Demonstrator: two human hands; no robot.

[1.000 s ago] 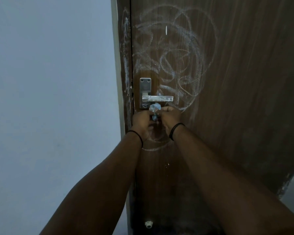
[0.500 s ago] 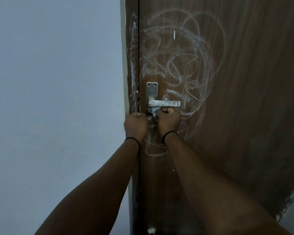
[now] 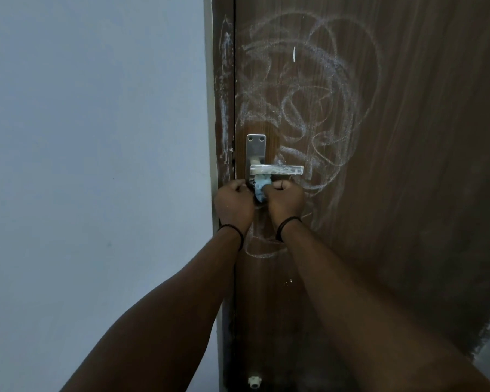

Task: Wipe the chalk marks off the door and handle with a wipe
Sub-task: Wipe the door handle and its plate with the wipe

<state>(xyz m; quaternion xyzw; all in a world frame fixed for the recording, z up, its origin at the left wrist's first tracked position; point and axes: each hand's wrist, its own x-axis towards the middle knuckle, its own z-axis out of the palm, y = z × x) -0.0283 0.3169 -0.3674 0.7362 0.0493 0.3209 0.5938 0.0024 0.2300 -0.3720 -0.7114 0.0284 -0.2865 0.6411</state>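
The door (image 3: 408, 193) is a dark brown panel with a fine vertical wood grain and a dull, matte face, and white chalk marks (image 3: 309, 89) loop over its upper left part in thin, powdery, overlapping curls, with one short bright stroke near the top. More chalk smears run down the narrow brown door frame (image 3: 223, 108) at the left, beside a smooth, pale blue-grey wall (image 3: 96, 165). The handle (image 3: 277, 170) is a flat, squared bar of brushed silver metal that juts to the right from a tall rectangular backplate (image 3: 255, 149) with two screws at its top; both carry a dusty whitish film. Just under the bar, the wipe (image 3: 260, 188) is a crumpled, pale blue wad, soft and creased, pressed up against the underside of the bar and the lower part of the plate. The right hand (image 3: 285, 200) is curled into a fist round the wipe's right side, and the left hand (image 3: 234, 203) is curled beside it at the left, its fingers at the wipe's left edge, though whether they actually pinch it cannot be told, since the fingertips are turned away toward the door. Each wrist has a thin black band (image 3: 287, 223). The hands hide the lower part of the backplate. A faint chalk loop shows below the wrists. A small white knob-like object (image 3: 253, 382) at the door's foot is too dim to identify, and the right forearm is cut off at the bottom edge.
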